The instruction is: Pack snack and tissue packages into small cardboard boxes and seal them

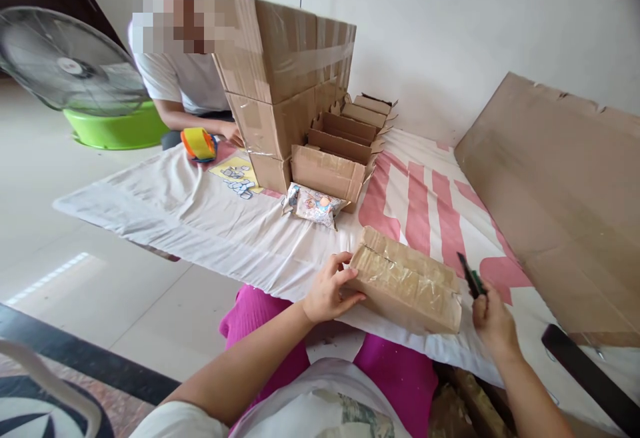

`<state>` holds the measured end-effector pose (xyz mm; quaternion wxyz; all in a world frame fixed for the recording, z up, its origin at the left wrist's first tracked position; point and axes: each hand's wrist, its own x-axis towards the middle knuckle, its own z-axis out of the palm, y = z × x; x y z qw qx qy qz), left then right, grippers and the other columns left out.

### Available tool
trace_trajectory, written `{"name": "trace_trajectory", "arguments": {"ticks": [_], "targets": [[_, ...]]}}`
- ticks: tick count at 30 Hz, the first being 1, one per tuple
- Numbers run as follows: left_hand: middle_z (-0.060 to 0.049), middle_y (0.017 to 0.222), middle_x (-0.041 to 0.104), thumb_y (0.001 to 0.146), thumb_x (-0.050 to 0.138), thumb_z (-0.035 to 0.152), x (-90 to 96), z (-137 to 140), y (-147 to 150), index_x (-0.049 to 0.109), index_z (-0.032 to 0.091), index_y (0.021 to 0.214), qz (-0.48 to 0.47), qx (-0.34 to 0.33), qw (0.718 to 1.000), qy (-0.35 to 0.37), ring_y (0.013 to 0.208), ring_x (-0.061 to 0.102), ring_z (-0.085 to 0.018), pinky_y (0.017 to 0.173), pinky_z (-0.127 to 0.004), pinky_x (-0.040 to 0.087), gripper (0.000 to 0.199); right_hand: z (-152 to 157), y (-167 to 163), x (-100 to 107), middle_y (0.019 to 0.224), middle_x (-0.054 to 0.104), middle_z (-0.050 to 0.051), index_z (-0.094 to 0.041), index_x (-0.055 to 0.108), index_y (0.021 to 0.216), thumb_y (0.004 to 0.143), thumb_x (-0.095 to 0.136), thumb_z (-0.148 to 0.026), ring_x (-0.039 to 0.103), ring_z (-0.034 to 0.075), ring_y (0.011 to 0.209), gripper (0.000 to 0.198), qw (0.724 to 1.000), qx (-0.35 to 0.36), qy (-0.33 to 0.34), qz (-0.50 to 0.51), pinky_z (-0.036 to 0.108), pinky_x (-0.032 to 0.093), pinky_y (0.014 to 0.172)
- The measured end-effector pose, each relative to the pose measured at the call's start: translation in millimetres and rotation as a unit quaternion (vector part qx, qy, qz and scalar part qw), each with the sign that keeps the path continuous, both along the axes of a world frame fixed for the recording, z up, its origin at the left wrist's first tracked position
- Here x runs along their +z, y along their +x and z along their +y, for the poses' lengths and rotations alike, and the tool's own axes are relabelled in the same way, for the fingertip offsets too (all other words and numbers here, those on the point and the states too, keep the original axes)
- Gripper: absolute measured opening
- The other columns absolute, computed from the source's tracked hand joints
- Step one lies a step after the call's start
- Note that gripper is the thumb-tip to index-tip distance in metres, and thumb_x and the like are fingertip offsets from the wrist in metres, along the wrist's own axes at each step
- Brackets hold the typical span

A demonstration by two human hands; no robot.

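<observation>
A taped cardboard box (407, 278) lies at the table's near edge, its top seam covered by clear tape. My left hand (334, 289) grips its left end, thumb on the near side and fingers over the corner. To the right of the box, my right hand (493, 315) is closed around a utility knife (471, 275) with a dark, greenish handle; its tip points up and away from me. The knife is apart from the box. Beyond the box lies a shiny printed packet (316, 205), beside a row of open cardboard boxes (327, 171).
Stacked taped cartons (290, 51) stand behind the open boxes. Across the table sits another person (185, 85), near a yellow-orange tape roll (199, 144). A large cardboard sheet (560, 205) leans at right. A fan (70, 61) and green basin (115, 125) are on the floor at left.
</observation>
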<state>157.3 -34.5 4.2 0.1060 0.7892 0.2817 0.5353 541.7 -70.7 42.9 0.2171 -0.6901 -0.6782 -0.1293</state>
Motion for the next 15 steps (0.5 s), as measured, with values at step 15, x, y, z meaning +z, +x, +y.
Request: {"name": "trace_trajectory", "arguments": {"ticks": [15], "targets": [[-0.013, 0.124, 0.046, 0.079, 0.072, 0.024, 0.8, -6.8, 1.1, 0.036, 0.028, 0.128, -0.02, 0.013, 1.0, -0.008, 0.11, 0.055, -0.025, 0.086, -0.043, 0.053, 0.061, 35.4, -150.4, 128.8, 0.078, 0.064, 0.001, -0.028, 0.053, 0.139, 0.099, 0.044, -0.021, 0.058, 0.01, 0.06, 0.042, 0.907, 0.344, -0.056, -0.237, 0.023, 0.039, 0.053]]}}
